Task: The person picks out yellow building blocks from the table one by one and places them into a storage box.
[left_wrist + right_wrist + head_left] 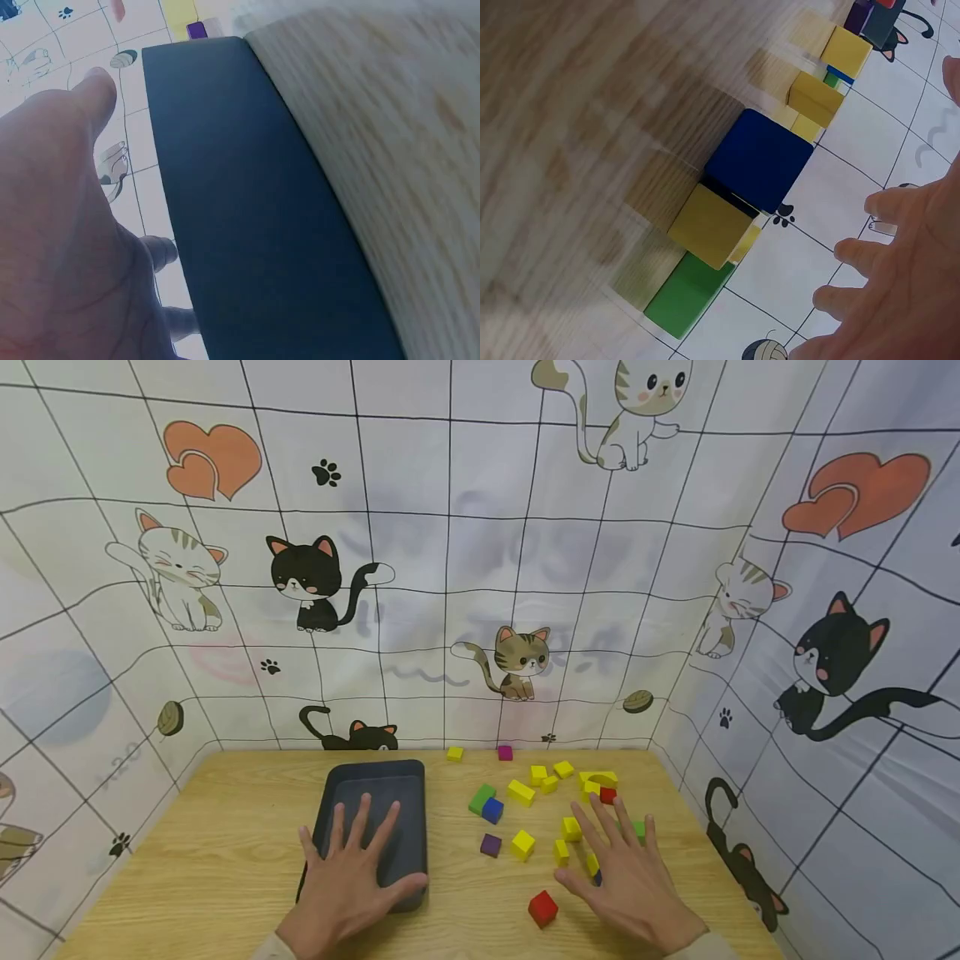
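Note:
My left hand (351, 878) is spread with straight fingers above the near part of a dark grey tray (408, 852), holding nothing. In the left wrist view the tray's side wall (255, 187) stands beside that hand. Over the blocks at the right, my right hand (633, 877) has its fingers spread, also holding nothing. It partly hides a green block (639, 832) and a blue block, which the right wrist view shows as a blue block (759, 160) beside a yellow one (712, 225). A red cube (543, 909) lies left of the right hand.
Yellow blocks (522, 845) are scattered across the wooden table (225, 835). Among them lie a purple cube (491, 845), a green block (482, 798) touching a blue cube (492, 811), and a magenta block (506, 752) at the back. A cat-print cloth (420, 552) encloses the table.

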`<state>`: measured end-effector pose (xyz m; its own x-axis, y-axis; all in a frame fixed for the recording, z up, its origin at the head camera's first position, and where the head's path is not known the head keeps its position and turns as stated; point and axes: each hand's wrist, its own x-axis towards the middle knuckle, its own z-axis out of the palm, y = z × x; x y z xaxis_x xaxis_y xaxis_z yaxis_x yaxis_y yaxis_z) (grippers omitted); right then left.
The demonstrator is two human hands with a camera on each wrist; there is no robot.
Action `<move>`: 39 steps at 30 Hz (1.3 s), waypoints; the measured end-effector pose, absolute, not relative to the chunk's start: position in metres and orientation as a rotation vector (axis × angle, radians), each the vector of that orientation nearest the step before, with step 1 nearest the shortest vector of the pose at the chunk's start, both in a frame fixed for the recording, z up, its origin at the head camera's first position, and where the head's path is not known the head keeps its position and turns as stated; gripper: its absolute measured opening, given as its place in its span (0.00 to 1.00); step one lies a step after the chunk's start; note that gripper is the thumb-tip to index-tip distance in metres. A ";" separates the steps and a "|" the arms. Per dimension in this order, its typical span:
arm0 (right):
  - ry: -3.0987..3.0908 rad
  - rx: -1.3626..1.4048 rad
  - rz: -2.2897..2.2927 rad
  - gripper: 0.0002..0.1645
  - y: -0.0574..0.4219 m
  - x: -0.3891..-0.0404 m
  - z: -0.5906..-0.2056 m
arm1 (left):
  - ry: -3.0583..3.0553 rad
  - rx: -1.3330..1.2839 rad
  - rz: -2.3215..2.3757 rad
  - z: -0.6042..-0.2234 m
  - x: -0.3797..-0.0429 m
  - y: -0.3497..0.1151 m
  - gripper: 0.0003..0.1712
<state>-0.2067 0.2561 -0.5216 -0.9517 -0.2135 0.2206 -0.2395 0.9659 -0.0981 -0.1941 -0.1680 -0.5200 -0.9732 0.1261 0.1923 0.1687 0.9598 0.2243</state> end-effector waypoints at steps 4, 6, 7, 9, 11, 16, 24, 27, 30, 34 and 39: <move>-2.899 0.345 0.187 0.58 0.256 -0.209 -0.521 | -2.950 -0.193 -0.370 -0.518 -0.196 -0.177 0.62; -2.901 0.344 0.189 0.58 0.256 -0.210 -0.519 | -2.945 -0.179 -0.375 -0.515 -0.198 -0.182 0.62; -2.895 0.348 0.201 0.59 0.256 -0.211 -0.518 | -2.949 -0.169 -0.374 -0.514 -0.199 -0.185 0.62; -2.893 0.353 0.216 0.59 0.255 -0.212 -0.516 | -2.958 -0.156 -0.384 -0.510 -0.200 -0.192 0.62; -2.898 0.359 0.228 0.60 0.253 -0.214 -0.512 | -2.975 -0.137 -0.395 -0.507 -0.202 -0.198 0.62; -2.919 0.394 0.238 0.62 0.246 -0.219 -0.505 | -3.013 -0.083 -0.431 -0.503 -0.209 -0.212 0.62; -2.883 0.477 0.244 0.60 0.237 -0.229 -0.500 | -3.044 -0.034 -0.452 -0.503 -0.224 -0.221 0.64; -2.885 0.491 0.256 0.58 0.233 -0.232 -0.501 | -3.069 -0.019 -0.480 -0.504 -0.230 -0.225 0.65; -2.887 0.505 0.279 0.58 0.228 -0.234 -0.501 | -3.093 0.002 -0.509 -0.505 -0.234 -0.229 0.66; -2.907 0.514 0.312 0.58 0.223 -0.236 -0.501 | -3.113 0.026 -0.525 -0.507 -0.238 -0.236 0.68; -2.940 0.525 0.362 0.57 0.217 -0.238 -0.503 | -3.101 0.009 -0.565 -0.513 -0.239 -0.243 0.71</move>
<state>-0.2382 0.2168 -0.5033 -0.9304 -0.3239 0.1718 -0.3559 0.9105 -0.2107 -0.2393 -0.2433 -0.5126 -0.9999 -0.0038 -0.0109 -0.0074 0.9357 0.3528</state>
